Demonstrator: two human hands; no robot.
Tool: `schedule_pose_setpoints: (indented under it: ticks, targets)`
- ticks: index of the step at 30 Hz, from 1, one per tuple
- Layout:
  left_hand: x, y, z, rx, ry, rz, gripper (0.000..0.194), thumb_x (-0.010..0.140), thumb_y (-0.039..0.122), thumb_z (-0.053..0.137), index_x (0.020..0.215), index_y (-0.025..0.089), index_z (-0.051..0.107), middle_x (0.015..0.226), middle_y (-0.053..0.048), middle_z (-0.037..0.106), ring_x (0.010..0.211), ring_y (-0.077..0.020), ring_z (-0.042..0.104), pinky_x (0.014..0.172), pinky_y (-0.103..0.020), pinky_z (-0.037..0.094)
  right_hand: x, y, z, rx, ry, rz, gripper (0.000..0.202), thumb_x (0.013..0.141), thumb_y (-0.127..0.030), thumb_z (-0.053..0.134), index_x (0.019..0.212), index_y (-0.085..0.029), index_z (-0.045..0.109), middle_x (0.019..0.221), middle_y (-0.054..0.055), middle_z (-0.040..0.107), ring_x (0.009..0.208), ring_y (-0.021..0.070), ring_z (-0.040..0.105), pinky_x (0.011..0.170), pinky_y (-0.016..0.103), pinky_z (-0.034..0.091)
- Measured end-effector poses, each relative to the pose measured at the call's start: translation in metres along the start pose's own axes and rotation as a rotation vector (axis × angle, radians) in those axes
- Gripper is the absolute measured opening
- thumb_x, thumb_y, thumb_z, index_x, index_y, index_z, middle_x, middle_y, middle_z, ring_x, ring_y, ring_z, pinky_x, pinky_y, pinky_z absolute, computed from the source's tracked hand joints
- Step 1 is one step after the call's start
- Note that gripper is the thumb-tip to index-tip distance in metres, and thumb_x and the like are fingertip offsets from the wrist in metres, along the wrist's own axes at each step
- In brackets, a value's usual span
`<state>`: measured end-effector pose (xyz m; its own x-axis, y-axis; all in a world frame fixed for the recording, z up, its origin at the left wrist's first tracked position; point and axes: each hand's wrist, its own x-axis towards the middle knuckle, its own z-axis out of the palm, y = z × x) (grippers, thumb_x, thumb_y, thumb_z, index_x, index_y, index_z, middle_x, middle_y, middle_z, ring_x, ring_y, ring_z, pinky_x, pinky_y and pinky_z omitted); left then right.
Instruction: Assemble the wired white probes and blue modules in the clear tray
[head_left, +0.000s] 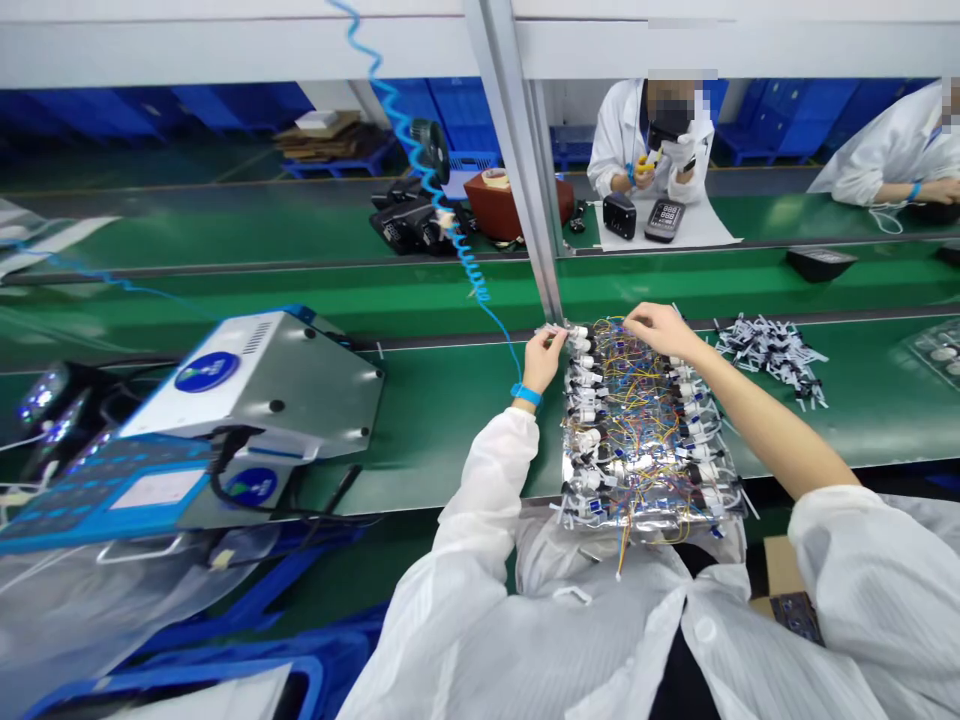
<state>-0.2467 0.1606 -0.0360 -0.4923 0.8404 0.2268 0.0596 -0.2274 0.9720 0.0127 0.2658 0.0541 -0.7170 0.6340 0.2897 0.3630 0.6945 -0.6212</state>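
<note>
A clear plastic tray (652, 522) sits at the bench's front edge, filled with rows of small white-and-black parts joined to thin coloured wires (637, 375). At its far left corner, my left hand (543, 362) pinches a small white part (555, 329); a blue wrist strap (526, 394) is on that wrist. My right hand (660, 330) is over the tray's far edge, thumb and fingers closed together above the wires. Whatever lies between those fingertips is too small to make out.
Right of the tray lies a pile of white-and-black pieces (772, 352). A metal-cased machine (300, 385) stands left. A coiled blue cord (469, 265) hangs by the metal post (529, 160). Across the bench, a person in white (611, 145) works beside display units (664, 220).
</note>
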Motion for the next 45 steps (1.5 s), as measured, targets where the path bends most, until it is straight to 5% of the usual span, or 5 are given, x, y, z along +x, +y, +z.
schedule_pose_setpoints:
  ticks: [14, 23, 31, 37, 45]
  targets:
    - [0.013, 0.167, -0.034, -0.533, 0.317, 0.292, 0.038, 0.100, 0.063, 0.068, 0.095, 0.026, 0.057, 0.072, 0.006, 0.044, 0.051, -0.0058, 0.035, 0.046, -0.020, 0.030, 0.038, 0.012, 0.054, -0.062, -0.125, -0.113, 0.066, 0.083, -0.020, 0.081, 0.146, -0.008, 0.062, 0.141, 0.020, 0.064, 0.094, 0.0187, 0.071, 0.097, 0.034, 0.057]
    - [-0.015, 0.209, -0.085, -0.474, 0.384, 0.456, 0.041, 0.108, 0.066, 0.052, 0.100, 0.027, 0.062, 0.076, 0.005, 0.051, 0.053, -0.0029, 0.038, 0.049, -0.020, 0.030, 0.040, 0.008, 0.061, -0.369, -0.269, -0.067, 0.031, 0.107, -0.022, 0.052, 0.104, -0.012, 0.082, 0.110, 0.015, 0.080, 0.108, 0.0260, 0.071, 0.103, 0.034, 0.049]
    - [-0.083, 0.194, -0.092, -0.359, 0.343, 0.340, 0.044, 0.082, 0.052, 0.090, 0.108, 0.019, 0.077, 0.079, 0.002, 0.071, 0.064, -0.0096, 0.066, 0.056, -0.022, 0.053, 0.027, -0.047, 0.031, 0.052, 0.195, -0.065, 0.039, 0.111, -0.038, 0.048, 0.103, -0.015, 0.079, 0.108, 0.012, 0.071, 0.090, 0.0213, 0.070, 0.089, 0.037, 0.057]
    - [-0.150, 0.158, -0.057, -0.182, 0.167, 0.087, 0.032, 0.085, 0.046, 0.087, 0.088, 0.015, 0.079, 0.071, -0.004, 0.074, 0.060, -0.0139, 0.070, 0.045, -0.020, 0.045, -0.037, -0.135, 0.019, 0.690, 0.103, 0.011, 0.031, 0.080, -0.043, 0.092, 0.083, -0.018, 0.073, 0.088, 0.003, 0.070, 0.062, 0.0145, 0.068, 0.061, 0.032, 0.059]
    - [-0.198, 0.157, -0.022, -0.022, -0.005, 0.274, 0.011, 0.092, 0.030, 0.083, 0.088, 0.020, 0.084, 0.073, -0.002, 0.075, 0.052, -0.0093, 0.065, 0.050, -0.021, 0.052, -0.109, -0.187, 0.023, 0.906, 0.162, -0.253, 0.020, 0.077, -0.026, 0.097, 0.090, -0.022, 0.081, 0.096, 0.003, 0.073, 0.068, 0.0109, 0.068, 0.048, 0.021, 0.056]
